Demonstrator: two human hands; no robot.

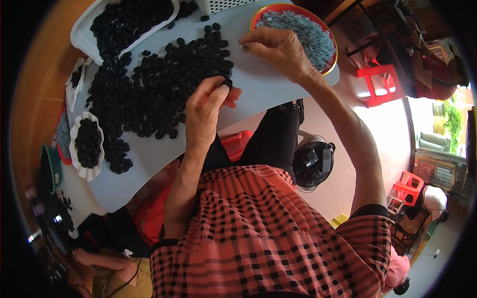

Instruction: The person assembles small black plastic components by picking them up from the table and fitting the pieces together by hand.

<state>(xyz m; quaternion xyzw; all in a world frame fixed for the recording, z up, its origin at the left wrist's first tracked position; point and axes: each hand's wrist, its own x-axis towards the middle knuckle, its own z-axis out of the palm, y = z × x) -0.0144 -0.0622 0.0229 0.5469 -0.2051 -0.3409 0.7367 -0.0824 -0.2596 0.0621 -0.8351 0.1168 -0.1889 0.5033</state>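
Note:
Between the thumb and fingers of my left hand (204, 107) is a small black round part (227, 83), held just past the near edge of the black pile. To the right, my right hand (280, 48) is raised beside the red bowl (334, 47), thumb and forefinger pinched together. Whatever sits in that pinch, if anything, is too small to make out. Thin silvery metal pins (308, 35) fill the gold-rimmed bowl. A wide heap of loose black round parts (164, 84) is spread over the light table (248, 107) on the left.
A white tray (77, 37) piled with black parts stands far left, near a white perforated basket (223, 6). On the left edge are a white scalloped dish (75, 149) of black parts and a green basket (55, 174). A co-worker's arm (107, 263) shows at lower left.

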